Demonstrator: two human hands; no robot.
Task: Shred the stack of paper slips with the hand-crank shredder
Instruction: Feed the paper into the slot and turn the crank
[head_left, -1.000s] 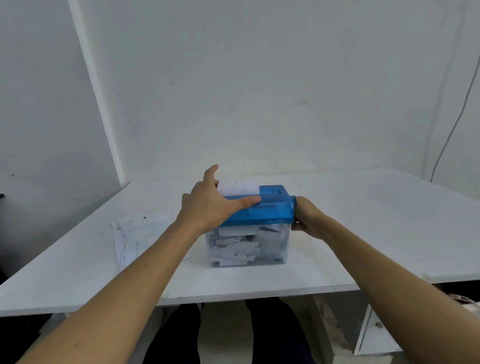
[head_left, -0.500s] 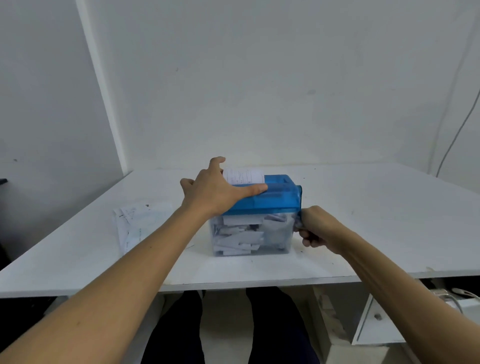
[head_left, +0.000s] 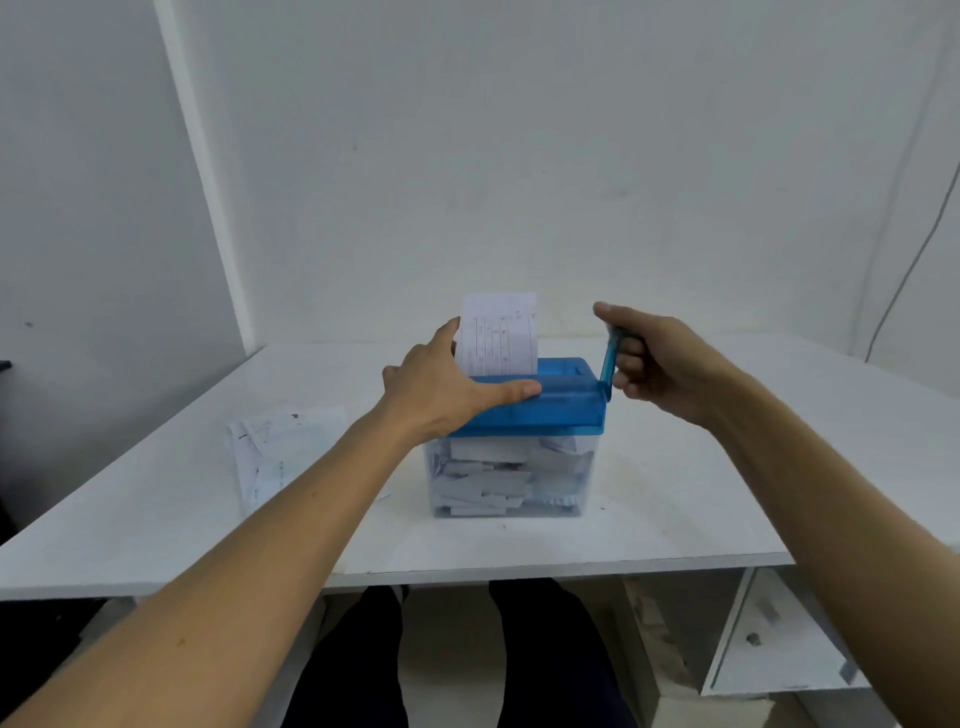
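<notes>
1. A small hand-crank shredder (head_left: 563, 410), a translucent blue plastic lid on a clear plastic bin (head_left: 586, 486), stands midway along the white table (head_left: 727, 467), nearer the front edge than the back.
2. One white printed paper slip (head_left: 498, 332) stands upright in the lid's slot, with most of it above the blue plastic.
3. The left hand (head_left: 447, 395) lies spread over the lid's left end. Its thumb stretches straight along the front and a finger rises beside the slip's left edge, so it presses down rather than gripping.
4. The right hand (head_left: 660, 364) is curled round the slim blue crank handle (head_left: 609, 358), which points upward at the lid's right end.
5. The loose stack of paper slips (head_left: 291, 447), white and printed, lies flat toward the table's left edge, left of the shredder.
6. White cut strips (head_left: 493, 483) fill much of the bin.
7. The shredder looks light and likely to skid on the smooth top, so it needs that weight on the lid.
8. The crank looks like thin plastic. It is best held at its end and turned evenly.
9. The slips look thin and floppy, so each is best pinched by an edge and fed in straight.
</notes>
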